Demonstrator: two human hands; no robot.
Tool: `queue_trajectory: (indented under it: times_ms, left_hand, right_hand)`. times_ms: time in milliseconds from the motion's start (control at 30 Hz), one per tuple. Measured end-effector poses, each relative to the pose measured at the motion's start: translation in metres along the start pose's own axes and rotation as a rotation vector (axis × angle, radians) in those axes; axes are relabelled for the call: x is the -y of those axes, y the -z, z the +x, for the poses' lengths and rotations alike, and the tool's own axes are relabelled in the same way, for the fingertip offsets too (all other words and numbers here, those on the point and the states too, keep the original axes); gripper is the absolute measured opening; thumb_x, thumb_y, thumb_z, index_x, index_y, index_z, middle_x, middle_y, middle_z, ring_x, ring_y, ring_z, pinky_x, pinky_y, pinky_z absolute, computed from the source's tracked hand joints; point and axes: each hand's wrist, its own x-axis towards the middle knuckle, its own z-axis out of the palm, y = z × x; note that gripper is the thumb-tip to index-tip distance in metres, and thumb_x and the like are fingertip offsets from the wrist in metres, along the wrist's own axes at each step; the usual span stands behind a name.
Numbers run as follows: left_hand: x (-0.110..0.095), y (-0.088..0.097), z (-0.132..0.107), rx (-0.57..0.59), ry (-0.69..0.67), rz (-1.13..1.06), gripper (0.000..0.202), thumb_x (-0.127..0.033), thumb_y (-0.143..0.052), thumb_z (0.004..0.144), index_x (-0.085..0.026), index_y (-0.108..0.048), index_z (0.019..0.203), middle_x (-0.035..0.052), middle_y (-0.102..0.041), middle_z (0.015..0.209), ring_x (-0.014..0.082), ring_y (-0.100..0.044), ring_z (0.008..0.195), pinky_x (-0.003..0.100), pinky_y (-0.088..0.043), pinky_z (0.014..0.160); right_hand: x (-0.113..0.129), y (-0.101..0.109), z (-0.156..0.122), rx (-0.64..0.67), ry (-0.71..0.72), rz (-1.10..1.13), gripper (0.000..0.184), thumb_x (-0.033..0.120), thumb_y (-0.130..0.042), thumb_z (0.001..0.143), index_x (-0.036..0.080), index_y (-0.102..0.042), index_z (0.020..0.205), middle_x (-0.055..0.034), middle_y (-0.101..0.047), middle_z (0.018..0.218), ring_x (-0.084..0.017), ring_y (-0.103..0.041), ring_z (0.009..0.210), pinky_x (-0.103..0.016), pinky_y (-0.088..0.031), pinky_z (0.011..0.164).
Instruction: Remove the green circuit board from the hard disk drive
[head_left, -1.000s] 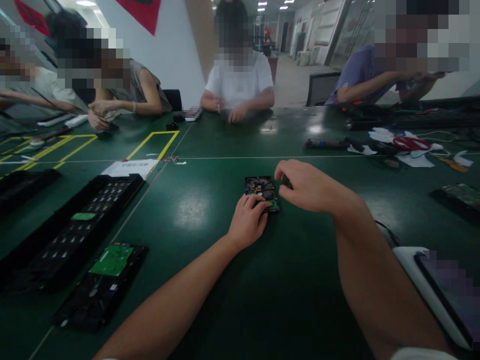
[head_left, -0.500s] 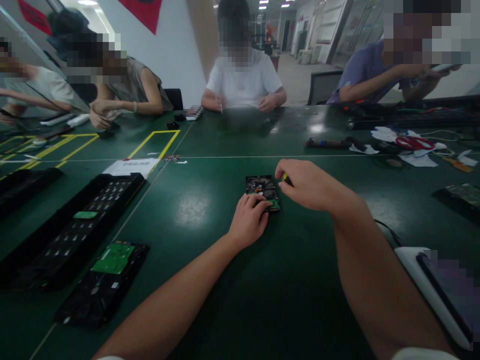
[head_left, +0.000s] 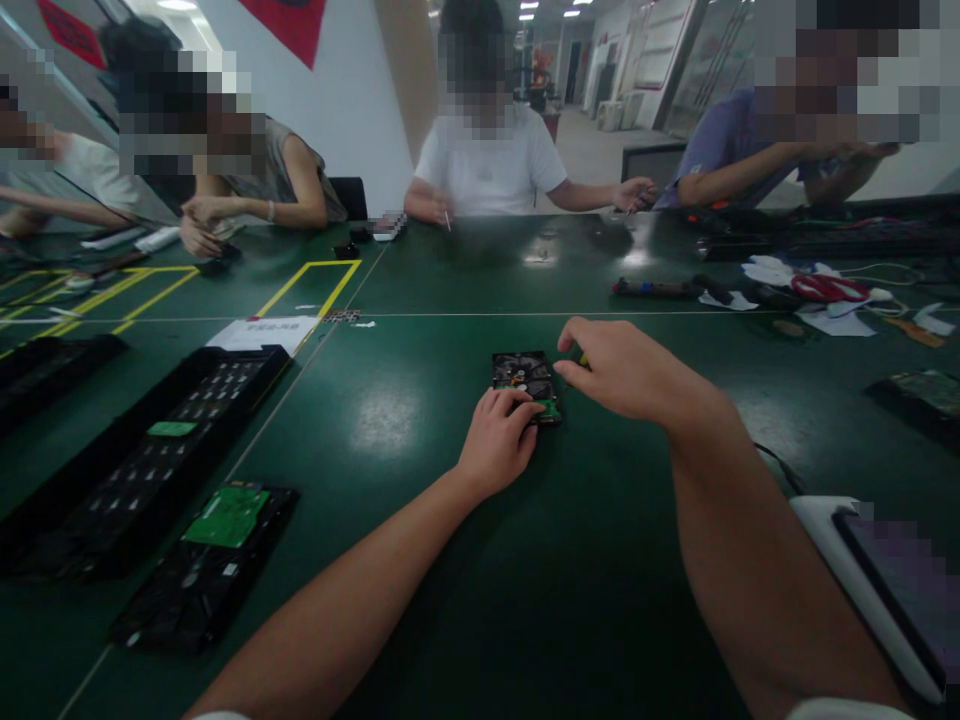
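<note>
In the head view a hard drive lies on the green table, its black top and a strip of green circuit board showing. My left hand covers its near left part, fingers on the drive and thumb toward the board, holding it down. To the right, just off the drive's edge, my right hand is raised with thumb and index finger apart at the tips. Inside its curled fingers a bit of a yellow tool shows; the rest is hidden by the hand.
A second hard drive lies at the front left, beside a long black tray. A device with a screen sits at the right front. Cables and scraps lie at the back right. Several people sit opposite.
My right hand has shifted slightly right, its thumb and index finger spreading a little; less of the yellow tool shows. My left hand stays put. The person opposite has stretched one arm sideways.
</note>
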Motion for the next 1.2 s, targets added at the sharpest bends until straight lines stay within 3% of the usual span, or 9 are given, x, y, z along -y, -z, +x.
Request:
queue_trajectory:
  times_ms: [167, 400, 533, 800, 1033, 1200]
  left_hand:
    - [0.0001, -0.0004, -0.0004, -0.002, 0.005, 0.005, 0.035, -0.021, -0.061, 0.096, -0.027, -0.066, 0.13, 0.0095, -0.062, 0.131, 0.0311, -0.055, 0.127, 0.063, -0.037, 0.121]
    - [0.0001, -0.0004, -0.0004, -0.003, -0.001, 0.005, 0.035, -0.021, -0.061, 0.096, -0.026, -0.067, 0.13, 0.0095, -0.062, 0.131, 0.0311, -0.056, 0.127, 0.061, -0.039, 0.121]
    - [0.0003, -0.0003, -0.0005, 0.003, 0.004, 0.009, 0.036, -0.021, -0.061, 0.096, -0.028, -0.066, 0.13, 0.0093, -0.062, 0.132, 0.0314, -0.055, 0.127, 0.063, -0.038, 0.121]
    - [0.0014, -0.0009, -0.0006, 0.002, 0.001, 0.011, 0.035, -0.021, -0.061, 0.096, -0.026, -0.066, 0.13, 0.0093, -0.062, 0.131, 0.0309, -0.055, 0.127, 0.062, -0.038, 0.12]
    - [0.0004, -0.0009, -0.0002, 0.004, 0.006, 0.003, 0.035, -0.021, -0.061, 0.096, -0.027, -0.066, 0.13, 0.0095, -0.061, 0.131, 0.0312, -0.056, 0.126, 0.063, -0.039, 0.12]
    - [0.0006, -0.0004, -0.0002, 0.006, 0.001, 0.003, 0.035, -0.021, -0.061, 0.096, -0.027, -0.066, 0.13, 0.0096, -0.062, 0.131, 0.0315, -0.055, 0.126, 0.063, -0.039, 0.119]
  right_hand:
    - [-0.002, -0.0024, 0.0006, 0.013, 0.125, 0.073, 0.025, 0.014, -0.057, 0.089, 0.018, -0.066, 0.112, -0.0109, -0.075, 0.111, -0.025, -0.068, 0.098, -0.033, -0.047, 0.084]
    - [-0.0039, -0.0026, 0.0026, -0.015, 0.029, 0.022, 0.022, 0.025, -0.056, 0.097, 0.015, -0.065, 0.115, -0.0151, -0.075, 0.112, -0.03, -0.069, 0.103, -0.038, -0.048, 0.088]
    - [-0.0041, -0.0027, 0.0015, 0.005, 0.115, 0.068, 0.029, 0.016, -0.055, 0.092, 0.015, -0.064, 0.12, -0.0136, -0.074, 0.118, -0.027, -0.068, 0.103, -0.035, -0.048, 0.088]
    - [-0.0041, -0.0032, 0.0024, -0.034, 0.04, 0.04, 0.021, 0.022, -0.055, 0.096, 0.015, -0.063, 0.114, -0.0127, -0.074, 0.103, -0.027, -0.067, 0.09, -0.036, -0.045, 0.081]
    - [-0.0045, -0.0058, 0.0032, -0.006, 0.162, 0.14, 0.017, 0.014, -0.054, 0.091, 0.018, -0.062, 0.106, -0.0097, -0.073, 0.104, -0.023, -0.066, 0.088, -0.032, -0.044, 0.078]
    - [-0.0081, -0.0059, 0.0026, -0.008, 0.111, 0.193, 0.017, 0.021, -0.06, 0.095, 0.019, -0.06, 0.112, -0.0081, -0.075, 0.097, -0.023, -0.067, 0.084, -0.032, -0.043, 0.075]
